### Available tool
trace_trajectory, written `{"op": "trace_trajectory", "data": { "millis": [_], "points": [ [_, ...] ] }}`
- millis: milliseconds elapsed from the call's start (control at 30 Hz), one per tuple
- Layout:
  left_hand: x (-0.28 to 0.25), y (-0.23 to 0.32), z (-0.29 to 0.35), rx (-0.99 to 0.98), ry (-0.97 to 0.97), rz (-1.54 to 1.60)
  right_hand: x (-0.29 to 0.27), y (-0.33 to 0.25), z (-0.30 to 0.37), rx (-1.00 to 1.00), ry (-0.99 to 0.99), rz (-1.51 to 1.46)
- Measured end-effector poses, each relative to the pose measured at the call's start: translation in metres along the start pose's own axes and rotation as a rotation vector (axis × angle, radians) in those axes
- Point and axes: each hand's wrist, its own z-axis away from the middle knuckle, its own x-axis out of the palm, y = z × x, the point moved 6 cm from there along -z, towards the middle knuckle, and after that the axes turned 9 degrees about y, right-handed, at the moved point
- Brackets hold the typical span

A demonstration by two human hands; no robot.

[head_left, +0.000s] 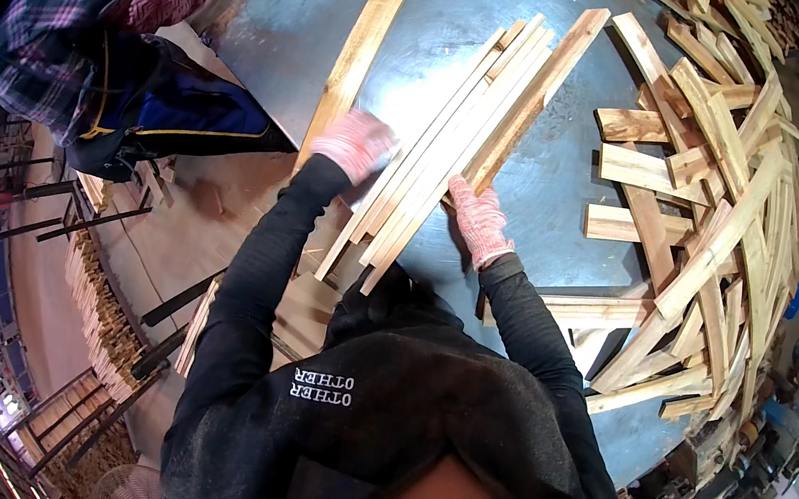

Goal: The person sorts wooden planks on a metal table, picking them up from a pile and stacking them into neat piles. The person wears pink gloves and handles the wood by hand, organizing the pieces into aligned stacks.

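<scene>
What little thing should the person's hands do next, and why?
Maybe the left hand should slide the left board toward the strips. That board lies apart from them, with the hand on its lower part, while the right hand is at another board close beside them.

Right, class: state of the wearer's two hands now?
Left hand: blurred over the left wooden strip; grip cannot be told.
Right hand: closed on the near end of the strip at the stack's right.
</scene>
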Motion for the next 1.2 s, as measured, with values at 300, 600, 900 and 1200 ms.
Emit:
{"op": "trace_trajectory", "data": {
  "millis": [300,600,900,1200],
  "points": [
    [0.011,-0.057,0.014,-0.623,-0.088,0.257,0.007,0.005,-0.008,-0.044,0.074,0.143],
    [0.05,-0.032,-0.007,-0.148,-0.1,0.547,0.017,-0.001,0.002,-0.044,0.078,0.039],
    [0.043,-0.098,-0.032,-0.113,0.021,0.464,-0.032,0.037,0.024,-0.099,0.033,-0.121],
    [-0.028,-0.1,-0.058,-0.24,0.14,-0.267,-0.041,0.063,0.07,-0.1,-0.107,-0.268]
  ]
}}
